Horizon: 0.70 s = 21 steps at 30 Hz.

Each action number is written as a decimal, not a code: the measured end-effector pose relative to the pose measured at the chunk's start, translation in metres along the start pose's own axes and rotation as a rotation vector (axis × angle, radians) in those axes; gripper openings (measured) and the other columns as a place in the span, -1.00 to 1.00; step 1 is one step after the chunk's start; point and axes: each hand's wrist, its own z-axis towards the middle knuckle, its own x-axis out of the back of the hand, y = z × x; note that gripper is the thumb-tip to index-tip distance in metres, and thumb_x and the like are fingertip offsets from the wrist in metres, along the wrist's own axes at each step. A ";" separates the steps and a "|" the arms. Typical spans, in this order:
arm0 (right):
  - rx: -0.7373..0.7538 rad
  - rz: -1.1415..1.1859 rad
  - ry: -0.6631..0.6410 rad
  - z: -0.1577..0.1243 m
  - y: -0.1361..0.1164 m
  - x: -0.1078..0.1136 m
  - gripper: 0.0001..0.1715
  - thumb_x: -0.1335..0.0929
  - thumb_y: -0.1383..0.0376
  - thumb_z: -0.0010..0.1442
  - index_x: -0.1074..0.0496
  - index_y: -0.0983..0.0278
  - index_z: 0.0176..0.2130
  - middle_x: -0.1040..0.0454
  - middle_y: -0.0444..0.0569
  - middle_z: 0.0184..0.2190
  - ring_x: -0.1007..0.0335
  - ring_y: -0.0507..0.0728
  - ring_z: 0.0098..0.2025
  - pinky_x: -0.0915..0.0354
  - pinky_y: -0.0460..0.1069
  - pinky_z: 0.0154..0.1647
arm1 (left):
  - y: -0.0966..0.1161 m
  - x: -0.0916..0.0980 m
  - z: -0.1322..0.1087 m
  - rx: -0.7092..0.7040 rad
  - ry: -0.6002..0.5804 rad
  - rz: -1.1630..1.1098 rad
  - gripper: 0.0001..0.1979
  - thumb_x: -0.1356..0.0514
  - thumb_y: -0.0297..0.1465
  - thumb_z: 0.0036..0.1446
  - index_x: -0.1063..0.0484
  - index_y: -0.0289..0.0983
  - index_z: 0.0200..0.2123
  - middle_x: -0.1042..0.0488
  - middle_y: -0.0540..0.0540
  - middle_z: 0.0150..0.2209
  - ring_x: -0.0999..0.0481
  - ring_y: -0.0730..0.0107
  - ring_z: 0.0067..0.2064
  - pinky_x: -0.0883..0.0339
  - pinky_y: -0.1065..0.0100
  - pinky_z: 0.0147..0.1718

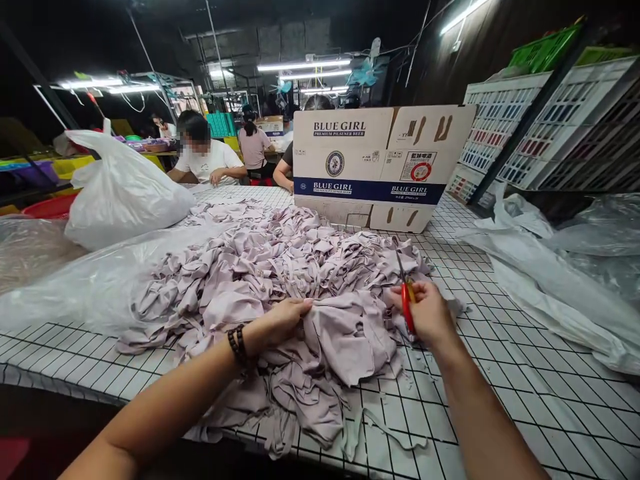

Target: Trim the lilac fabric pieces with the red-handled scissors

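A large heap of pale mauve fabric pieces (240, 260) covers the middle of the table. My left hand (283, 320), with a dark beaded bracelet at the wrist, pinches the edge of one fabric piece (345, 333) at the heap's near side. In my right hand (425, 310) is a pair of scissors (407, 310) with red and yellow handles, their dark blades pointing up and away from me. The right fingers are wrapped about the handles and sit beside the right end of that piece; whether they also touch the cloth I cannot tell.
A Blue Girl beer carton (370, 157) stands behind the heap. White plastic bags (125, 187) lie left, and more sheeting (545, 273) lies right. Small scraps and a loose strip (390, 427) rest on the grid-patterned table (500, 400). Co-workers (210, 153) sit beyond; crates (565, 127) are stacked right.
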 end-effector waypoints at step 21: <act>-0.227 0.018 -0.266 -0.096 0.013 -0.024 -0.47 -0.57 0.12 -0.21 -0.24 0.20 -0.41 -0.41 -0.21 -0.53 -0.30 0.01 -0.50 -0.22 -0.09 -0.49 | -0.053 -0.017 -0.024 -0.174 0.120 -0.406 -0.20 -0.35 -0.58 -0.28 -0.19 -0.36 0.12 -0.49 0.04 -0.42 -0.47 0.52 -0.45 -0.32 0.51 -0.44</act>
